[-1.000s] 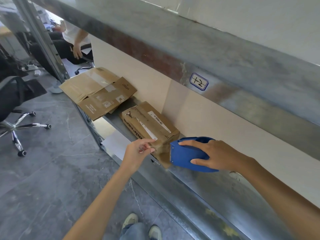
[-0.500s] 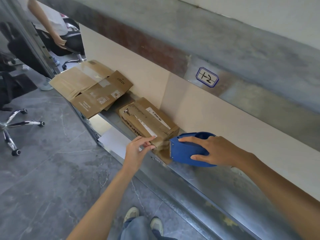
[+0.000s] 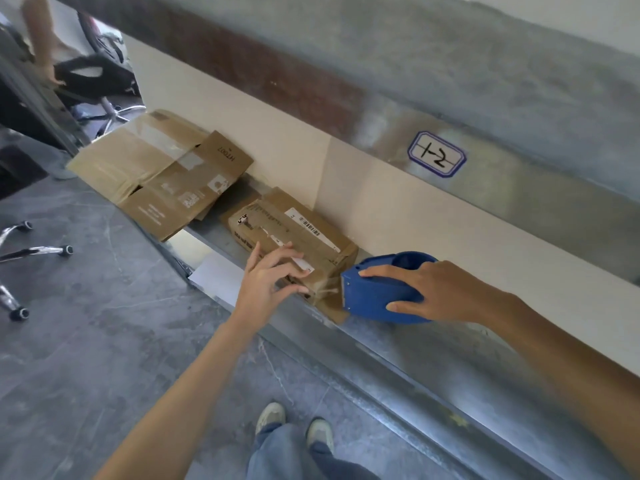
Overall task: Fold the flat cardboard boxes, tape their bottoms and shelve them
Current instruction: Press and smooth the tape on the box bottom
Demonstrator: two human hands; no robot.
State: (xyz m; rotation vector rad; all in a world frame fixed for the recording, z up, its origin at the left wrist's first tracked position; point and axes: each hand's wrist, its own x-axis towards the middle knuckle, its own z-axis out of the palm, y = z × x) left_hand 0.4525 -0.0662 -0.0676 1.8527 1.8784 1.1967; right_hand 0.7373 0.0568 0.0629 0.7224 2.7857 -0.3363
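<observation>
A small folded cardboard box [image 3: 298,233] with white labels lies on the metal shelf [image 3: 433,344]. My left hand [image 3: 270,282] rests on its near end, fingers spread and pressing down. My right hand [image 3: 433,289] grips a blue tape dispenser [image 3: 384,289] just right of the box. A strip of clear tape runs from the dispenser's blade to the box's end. A larger flattened cardboard box [image 3: 162,174] lies further left on the shelf, overhanging its edge.
An upper metal shelf beam carries a label reading 1-2 [image 3: 437,154]. A white sheet [image 3: 218,278] sits at the shelf's front edge. An office chair base [image 3: 20,258] stands on the grey floor at left. Another person [image 3: 52,46] sits far left.
My left hand has shifted from pinching the box's corner to lying spread over its end. The dispenser stays beside the box. The view has moved slightly closer.
</observation>
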